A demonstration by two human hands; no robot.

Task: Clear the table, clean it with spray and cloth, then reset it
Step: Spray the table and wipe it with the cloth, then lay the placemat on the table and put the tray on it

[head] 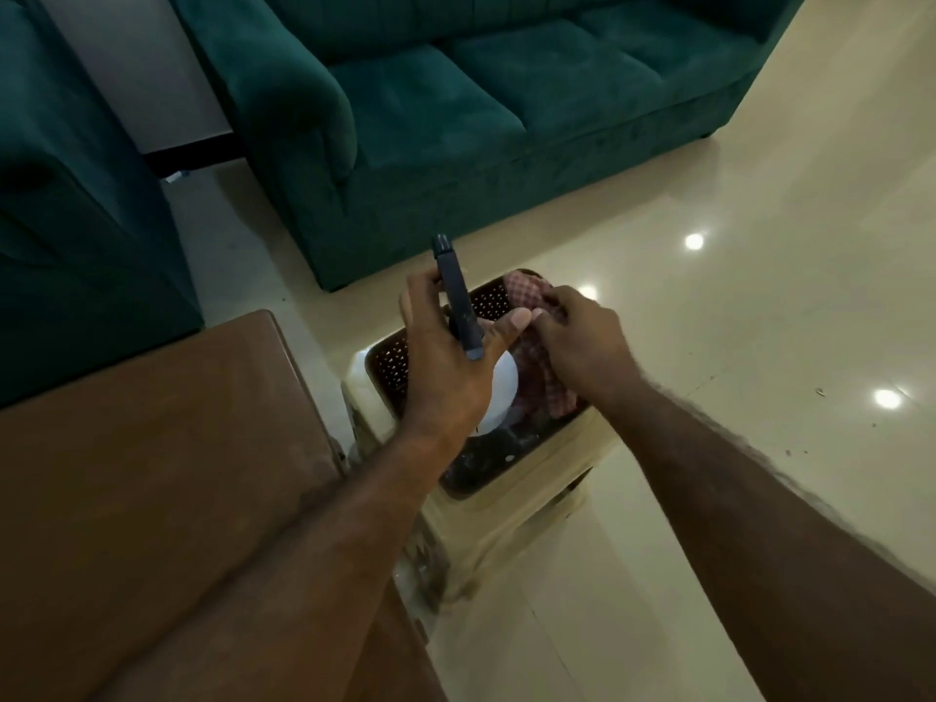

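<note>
Checked cloth (542, 357) lies in a brown basket (392, 364) on a stool (516, 504) beside the table (152, 448). R hand (577, 347) pinches it, fingers closed. L hand (456, 357) grips a dark remote (456, 301) w/ thumb stretched out.

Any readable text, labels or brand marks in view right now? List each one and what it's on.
None readable. The dark slim object held in the left hand shows no legible marking; the checked cloth under the right hand and the basket carry no print.
</note>
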